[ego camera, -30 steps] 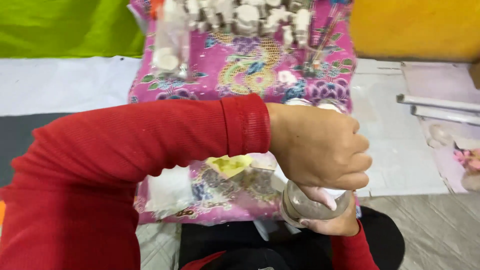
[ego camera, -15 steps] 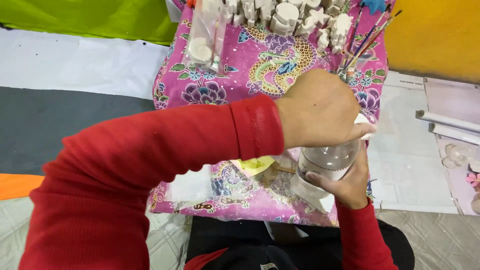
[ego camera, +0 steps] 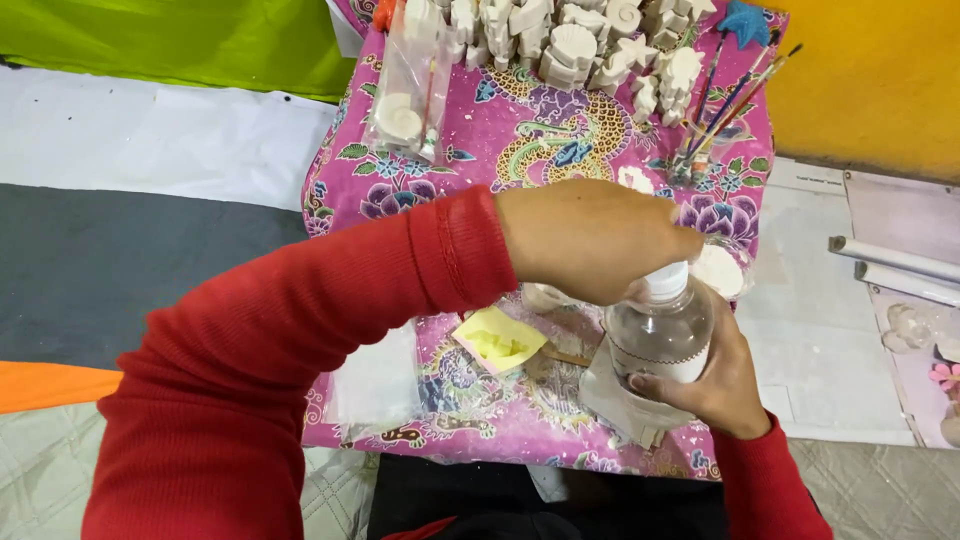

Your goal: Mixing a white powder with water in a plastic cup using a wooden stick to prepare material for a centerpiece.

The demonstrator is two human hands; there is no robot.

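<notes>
A clear plastic bottle [ego camera: 660, 335] with a white cap stands upright over the pink patterned cloth [ego camera: 520, 140]. My right hand [ego camera: 715, 385] wraps around the bottle's lower body from the right. My left hand [ego camera: 590, 240], in a red sleeve, reaches across from the left and its fingertips are closed at the bottle's cap. A grey rag [ego camera: 620, 405] lies under the bottle. A yellow sponge piece [ego camera: 498, 338] lies just left of it.
White plaster figures [ego camera: 570, 40] crowd the far end of the cloth, with a clear bag [ego camera: 410, 90] at their left and several paintbrushes in a cup [ego camera: 715, 110] at the right. White rolled sheets [ego camera: 890, 265] lie to the right, before a yellow wall.
The bottle has risen from low near my lap to upright over the cloth. My left hand has shifted from covering its top to pinching the cap, which now shows.
</notes>
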